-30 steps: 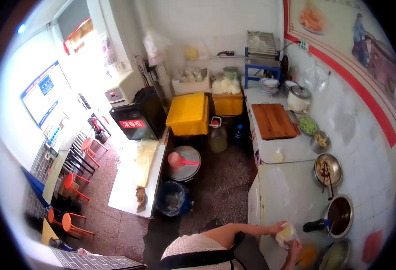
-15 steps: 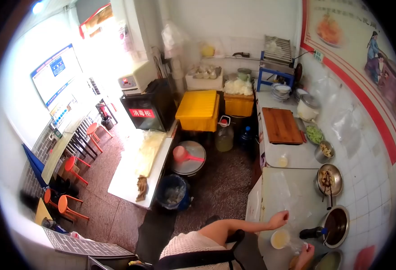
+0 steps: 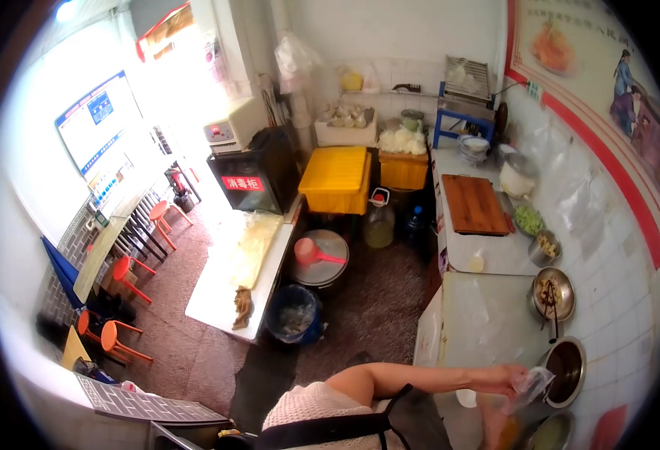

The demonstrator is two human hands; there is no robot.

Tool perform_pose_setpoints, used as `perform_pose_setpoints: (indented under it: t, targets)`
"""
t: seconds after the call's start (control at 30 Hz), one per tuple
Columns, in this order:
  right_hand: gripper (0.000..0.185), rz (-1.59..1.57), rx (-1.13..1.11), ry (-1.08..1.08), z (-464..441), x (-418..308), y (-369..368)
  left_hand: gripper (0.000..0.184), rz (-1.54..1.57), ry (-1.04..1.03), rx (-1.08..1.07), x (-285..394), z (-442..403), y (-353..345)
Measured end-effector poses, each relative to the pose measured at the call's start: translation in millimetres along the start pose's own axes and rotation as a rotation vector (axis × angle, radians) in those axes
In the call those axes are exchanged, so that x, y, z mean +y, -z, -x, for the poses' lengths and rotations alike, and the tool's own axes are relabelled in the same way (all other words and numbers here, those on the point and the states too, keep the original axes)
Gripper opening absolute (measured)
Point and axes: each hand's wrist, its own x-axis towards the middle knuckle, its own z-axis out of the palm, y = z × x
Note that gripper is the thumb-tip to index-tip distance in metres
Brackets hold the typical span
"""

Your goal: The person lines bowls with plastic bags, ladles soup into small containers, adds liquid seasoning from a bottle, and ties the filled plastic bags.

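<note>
Handle the plastic bag [image 3: 534,386] by a small fold of its film, since a thin, clear sheet of this kind would likely cling to the skin and crumple if gathered in the palm. Keep its loose end above the rim of the pot of dark liquid [image 3: 582,369], because contact there could wet the film or drag it inward. Steady the opposite side with the second hand, and work with the forearm raised so that it passes over the white bowl [image 3: 466,398] without tipping it. (From where I stand, the forearm covers part of that bowl.) Grip state: the left hand [image 3: 506,379] is closed on the bag, fingers together, arm reaching across the counter [image 3: 457,345]. The right hand [image 3: 493,427] is low and blurred, close to the bag's lower side; whether its fingers are spread or closed, I cannot tell. Position of the bag: it projects from the left fingertips toward the pot, bunched and partly see-through, its far edge overlapping the near rim in view; whether the two touch cannot be determined.
</note>
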Motion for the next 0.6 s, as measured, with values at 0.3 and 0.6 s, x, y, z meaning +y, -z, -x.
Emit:
perform_pose_setpoints:
  t: [0.3, 0.6]
  targets:
    - [0.026, 0.200, 0.244, 0.176, -39, -64, -18, 0.060, -1.447, -0.467, 0.065, 7, 57, 15]
    - [0.037, -0.697, -0.150, -0.251, -57, -35, 21, 0.022, -1.349, -0.305, 0.316, -27, 51, 53]
